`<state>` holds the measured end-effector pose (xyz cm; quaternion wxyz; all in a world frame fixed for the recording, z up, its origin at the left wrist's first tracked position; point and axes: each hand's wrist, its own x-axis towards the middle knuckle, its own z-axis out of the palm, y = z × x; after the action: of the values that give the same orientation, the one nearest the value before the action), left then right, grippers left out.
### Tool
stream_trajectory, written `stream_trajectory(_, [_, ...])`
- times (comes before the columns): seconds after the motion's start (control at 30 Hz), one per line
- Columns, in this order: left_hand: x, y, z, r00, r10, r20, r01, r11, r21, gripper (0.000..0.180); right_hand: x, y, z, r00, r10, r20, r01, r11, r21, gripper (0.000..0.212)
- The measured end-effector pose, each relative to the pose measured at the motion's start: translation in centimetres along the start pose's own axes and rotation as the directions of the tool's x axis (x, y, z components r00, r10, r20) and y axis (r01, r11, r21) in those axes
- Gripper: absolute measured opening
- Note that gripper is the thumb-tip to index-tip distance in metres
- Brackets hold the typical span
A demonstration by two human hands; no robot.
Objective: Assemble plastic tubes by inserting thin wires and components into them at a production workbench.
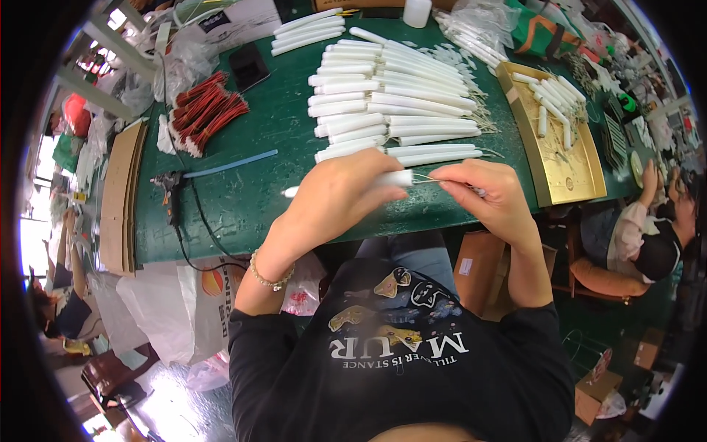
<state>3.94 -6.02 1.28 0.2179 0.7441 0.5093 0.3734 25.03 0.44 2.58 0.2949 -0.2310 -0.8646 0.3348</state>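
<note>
Over the near edge of the green table, my left hand [340, 186] is closed round a white candle-shaped tube [396, 178]. It lies roughly level, its pointed tip out to the left and its flat end to the right. Thin wires [425, 179] come out of that flat end. My right hand [492, 193] pinches them between thumb and fingertips; a small pale piece shows beneath those fingers, too hidden to name. Just beyond my hands, rows of similar white tubes [423, 103] lie stacked, wires trailing from their right ends.
A glue gun [171, 193] with a blue stick and black cable lies left on the table [243, 162]. Behind it are red wire bundles [208, 112] and a black phone-like slab [249, 68]. Right stands a golden tray [571, 166] with more tubes. Co-workers [626, 236] sit either side.
</note>
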Motion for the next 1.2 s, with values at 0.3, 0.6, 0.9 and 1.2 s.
stream_trajectory(0.3, [-0.3,0.0,0.5,0.992,0.124,0.016,-0.124,0.992,-0.003,0.025,-0.4,-0.4,0.2,1.000,0.018,0.023,-0.014,0.989,-0.146,0.015])
stream_trajectory(0.6, [-0.1,0.5,1.2,0.979,0.198,-0.042,-0.192,0.974,0.119,0.021,-1.2,-0.8,2.7,0.992,0.119,-0.035,-0.122,0.986,-0.112,0.024])
stream_trajectory(0.9, [0.3,-0.3,1.5,0.819,0.488,-0.301,-0.410,0.866,0.287,0.021,-0.8,1.3,2.5,0.879,0.384,-0.282,-0.282,0.896,0.342,0.019])
stream_trajectory(1.2, [5.2,-1.8,-3.0,0.839,-0.252,-0.482,-0.357,0.414,-0.837,0.027,2.9,2.4,2.8,0.860,0.492,-0.137,-0.271,0.667,0.694,0.022])
